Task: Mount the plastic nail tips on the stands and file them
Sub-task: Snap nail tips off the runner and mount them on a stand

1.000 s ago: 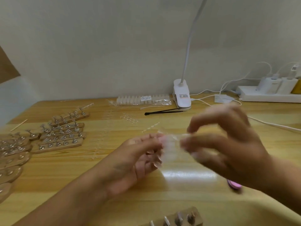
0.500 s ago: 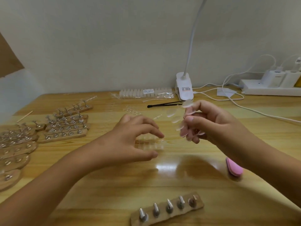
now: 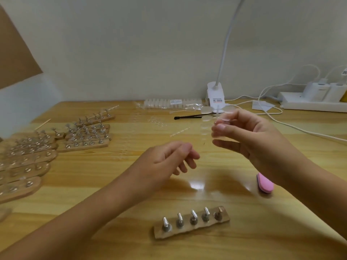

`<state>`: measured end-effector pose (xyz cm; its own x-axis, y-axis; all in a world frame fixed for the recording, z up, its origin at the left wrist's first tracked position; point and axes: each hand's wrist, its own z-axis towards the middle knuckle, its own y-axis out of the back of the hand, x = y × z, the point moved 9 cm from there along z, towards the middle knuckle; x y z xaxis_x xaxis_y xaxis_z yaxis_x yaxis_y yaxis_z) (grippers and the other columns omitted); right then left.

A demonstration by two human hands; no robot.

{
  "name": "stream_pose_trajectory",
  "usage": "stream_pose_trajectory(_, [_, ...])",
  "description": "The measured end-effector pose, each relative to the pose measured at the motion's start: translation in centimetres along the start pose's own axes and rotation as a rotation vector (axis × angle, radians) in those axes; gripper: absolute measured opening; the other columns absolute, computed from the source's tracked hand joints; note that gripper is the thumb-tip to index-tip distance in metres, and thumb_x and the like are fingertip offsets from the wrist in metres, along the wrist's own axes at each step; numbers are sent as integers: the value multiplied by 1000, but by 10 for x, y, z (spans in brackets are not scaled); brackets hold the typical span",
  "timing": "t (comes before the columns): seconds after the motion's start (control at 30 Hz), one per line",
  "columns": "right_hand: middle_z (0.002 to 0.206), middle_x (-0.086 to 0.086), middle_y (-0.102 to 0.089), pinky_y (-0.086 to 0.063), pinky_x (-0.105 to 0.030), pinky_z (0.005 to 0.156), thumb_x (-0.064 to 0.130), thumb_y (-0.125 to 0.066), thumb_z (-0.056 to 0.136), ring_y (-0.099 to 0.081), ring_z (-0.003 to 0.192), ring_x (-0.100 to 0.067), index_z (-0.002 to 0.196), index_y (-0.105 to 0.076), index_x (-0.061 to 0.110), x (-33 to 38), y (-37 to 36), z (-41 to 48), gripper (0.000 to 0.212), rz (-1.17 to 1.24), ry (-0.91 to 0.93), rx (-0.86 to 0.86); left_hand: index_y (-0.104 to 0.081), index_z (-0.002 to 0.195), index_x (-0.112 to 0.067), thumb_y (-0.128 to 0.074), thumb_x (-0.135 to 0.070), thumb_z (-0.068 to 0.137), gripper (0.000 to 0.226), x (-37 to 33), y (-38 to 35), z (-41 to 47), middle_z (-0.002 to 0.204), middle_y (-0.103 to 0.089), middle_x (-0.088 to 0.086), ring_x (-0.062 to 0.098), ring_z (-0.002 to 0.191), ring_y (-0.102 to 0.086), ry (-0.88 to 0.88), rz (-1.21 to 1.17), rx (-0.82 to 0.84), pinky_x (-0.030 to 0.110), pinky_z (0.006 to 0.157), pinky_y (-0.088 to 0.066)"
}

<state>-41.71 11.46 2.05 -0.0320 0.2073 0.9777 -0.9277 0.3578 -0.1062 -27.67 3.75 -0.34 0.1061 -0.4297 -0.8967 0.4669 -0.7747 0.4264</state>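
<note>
The right grip is raised above the surface, and its thumb and fingertips pinch a clear strip of nail tips. The strip sticks up and to the left out of the pinch, with pale oval tips fanning out on both sides of a thin central stem. Its lower part is blurred against the fingers.

The left grip hovers lower and to the left, apart from the strip. Its fingers are loosely curled and nothing shows in them.

Nearest the person, a wooden stand lies on the surface with five metal pegs in a row, all bare. It sits below both grips and well apart from the strip. A pink file lies flat on the surface just under the right wrist.

Far left, many more stands lie in rows. At the back stand a white clip lamp and a power strip, with a thin black tool in front of the lamp.
</note>
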Motion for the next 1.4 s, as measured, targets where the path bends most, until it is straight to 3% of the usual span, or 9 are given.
stream_pose_trajectory(0.27, [79, 8, -64, -45, -16, 67, 29, -71, 79, -53, 69, -4, 86, -72, 32, -11, -3, -12, 8, 19, 74, -84, -54, 130, -36, -21, -83, 87, 71, 21, -3, -27, 107, -66, -5, 12, 88, -64, -177, -32, -46, 17, 75, -49])
stream_pose_trajectory(0.47, [114, -1, -72, -52, -19, 86, -18, -33, 93, -65, 111, -12, 117, -63, 14, -14, -14, -12, 50, 10, 153, -4, -59, 126, -32, -15, -91, 78, 88, 32, -5, -30, 100, -66, -11, 3, 86, -60, -99, 44, 145, 11, 74, -45])
stream_pose_trajectory(0.57, [118, -7, -71, -53, -23, 88, 5, -36, 95, -65, 113, -17, 119, -63, 10, -12, -15, -7, 36, 112, 102, 13, -53, 124, -52, -34, -97, 67, 75, 26, -4, -42, 108, -63, -21, -3, 92, -59, 36, 103, 342, 11, 77, -45])
stream_pose_trajectory(0.7, [108, -6, -73, -54, -20, 80, 35, -73, 85, -69, 99, -15, 107, -73, 20, 10, 9, -15, 27, 83, 104, -64, -32, 126, -68, -68, -86, 54, 83, 29, -10, -68, 118, -45, -38, -11, 113, -46, 126, 377, 559, 19, 95, -42])
stream_pose_trajectory(0.93, [87, -8, -72, -52, -21, 55, 58, -89, 55, -65, 65, -15, 106, -67, 32, -21, 32, -78, 62, -71, -4, -261, -54, 120, -45, -61, -54, 85, 37, 12, -19, -63, 109, -49, -29, -7, 106, -48, -174, 461, 268, 8, 83, -40])
stream_pose_trajectory(1.1, [72, -12, -69, -51, -21, 50, 7, -78, 69, -63, 52, -16, 100, -74, 31, -37, 44, -81, 39, -82, -28, -316, -49, 119, -65, -45, -61, 92, 28, 12, -7, -37, 115, -62, -17, -8, 103, -55, -167, 404, 85, 3, 84, -36])
stream_pose_trajectory(1.17, [65, -20, -65, -50, -20, 46, 17, -95, 48, -60, 45, -16, 87, -78, 27, -39, 50, -82, 44, 15, -57, -366, -55, 116, -61, -20, -74, 91, 45, 19, -16, -28, 113, -67, -11, 2, 106, -60, -76, 341, 121, 8, 87, -37])
stream_pose_trajectory(1.23, [63, -25, -61, -50, -20, 44, 39, -101, 16, -58, 43, -18, 83, -78, 18, -43, 52, -84, 74, 95, -117, -400, -65, 97, -57, -17, -98, 66, 70, 13, -4, -38, 81, -66, -24, -13, 83, -60, -38, 404, -108, 0, 75, -40])
stream_pose_trajectory(1.4, [76, -17, -68, -48, -18, 50, 53, -96, 39, -60, 58, -16, 97, -77, 20, -23, 24, -82, 69, 2, -90, -202, -36, 143, -44, -22, -88, 68, 89, 9, -24, -42, 78, -51, -38, -18, 69, -47, -119, 670, 68, 0, 73, -43])
